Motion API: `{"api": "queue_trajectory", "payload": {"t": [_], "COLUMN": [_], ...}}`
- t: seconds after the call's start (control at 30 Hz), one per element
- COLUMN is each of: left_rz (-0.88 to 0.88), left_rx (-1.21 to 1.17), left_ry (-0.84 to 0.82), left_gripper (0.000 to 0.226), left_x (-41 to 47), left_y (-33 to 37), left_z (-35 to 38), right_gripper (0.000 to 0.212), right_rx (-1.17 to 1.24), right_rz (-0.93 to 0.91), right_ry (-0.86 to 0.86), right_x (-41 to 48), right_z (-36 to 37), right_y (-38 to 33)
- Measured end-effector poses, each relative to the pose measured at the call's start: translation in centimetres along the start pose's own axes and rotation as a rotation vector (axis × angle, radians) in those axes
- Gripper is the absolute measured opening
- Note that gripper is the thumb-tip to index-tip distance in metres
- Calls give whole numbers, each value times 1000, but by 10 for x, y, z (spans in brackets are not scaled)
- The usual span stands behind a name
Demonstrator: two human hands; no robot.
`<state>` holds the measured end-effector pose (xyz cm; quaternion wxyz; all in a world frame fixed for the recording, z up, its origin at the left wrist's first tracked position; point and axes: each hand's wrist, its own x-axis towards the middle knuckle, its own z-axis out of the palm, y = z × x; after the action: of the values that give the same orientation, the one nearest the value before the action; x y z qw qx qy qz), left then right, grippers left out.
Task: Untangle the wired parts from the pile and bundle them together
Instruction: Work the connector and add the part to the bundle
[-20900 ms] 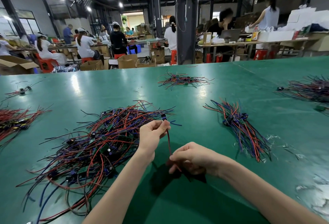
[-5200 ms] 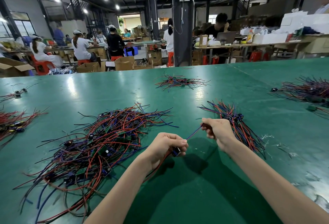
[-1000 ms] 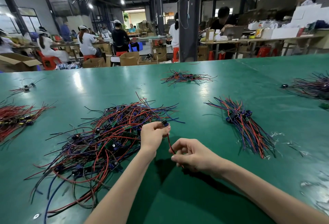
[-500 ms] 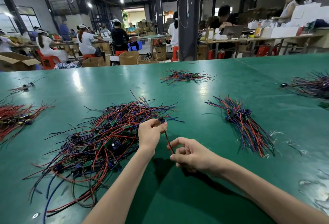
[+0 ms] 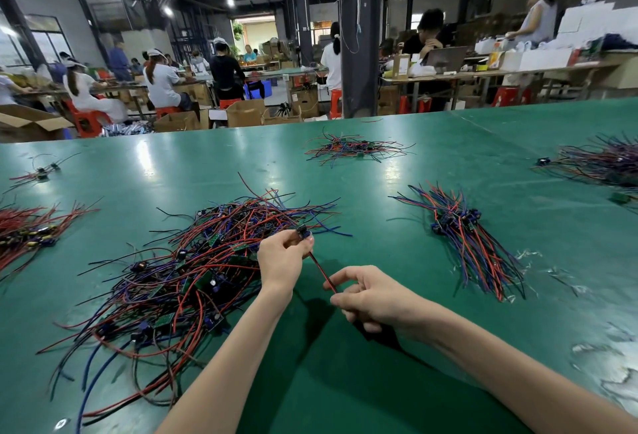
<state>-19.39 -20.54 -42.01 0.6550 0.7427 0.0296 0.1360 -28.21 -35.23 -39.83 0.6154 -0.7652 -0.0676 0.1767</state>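
- The left hand [image 5: 281,261] pinches the small dark body of a wired part [image 5: 303,232] at its fingertips, held just right of the pile [image 5: 179,278].
- The part's red and black leads slant down into the right hand [image 5: 373,299], which sits close below and to the right. Its forefinger is lifted, and the thumb and lower fingers seem to close on the leads, though the grip itself is partly hidden.
- Risk: if a lead remains looped under the pile, a sharp pull could drag neighbouring parts along or strain the joint at the body.
- Risk: with the forefinger raised, the leads may slip free before they are smoothed straight.
- The finished bundle [image 5: 473,240] lies well right of the right hand on the green surface [image 5: 345,382].
- Five seconds earlier both hands worked a blue-leaded part nearer that bundle. Now they hold a red-and-black one beside the pile.
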Motion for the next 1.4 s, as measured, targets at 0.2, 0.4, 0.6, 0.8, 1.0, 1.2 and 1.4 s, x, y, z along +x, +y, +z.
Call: {"api": "queue_trajectory", "payload": {"t": [0.2,0.4,0.6,0.8,1.0,1.2,1.4], "left_rz": [-30,-225,-329,-338,-330,-308,-266], "left_rx": [-31,-323,-472,-421,-400,-376,-374], "left_ry": [-10,-71,-205,-438,-466,-355,-170], "left_gripper": [15,7,7,12,14,15,17], "left_x": [-1,-2,-12,-29,-34,-36,-21], "left_y": [0,12,27,36,35,32,26], "left_z": [1,0,1,10,15,17,12], "right_gripper": [21,13,27,23,11,18,14], "right_rx": [6,-26,-90,82,252,258,220], "right_rz": [30,-42,-63,-137,-141,-122,-106], "right_ry": [-7,-94,-129,85,169,153,116], "right_x": [2,0,0,6,8,11,10], "right_z": [-4,-8,-9,-14,-17,-17,-11], "right_y": [2,1,0,0,0,1,3]}}
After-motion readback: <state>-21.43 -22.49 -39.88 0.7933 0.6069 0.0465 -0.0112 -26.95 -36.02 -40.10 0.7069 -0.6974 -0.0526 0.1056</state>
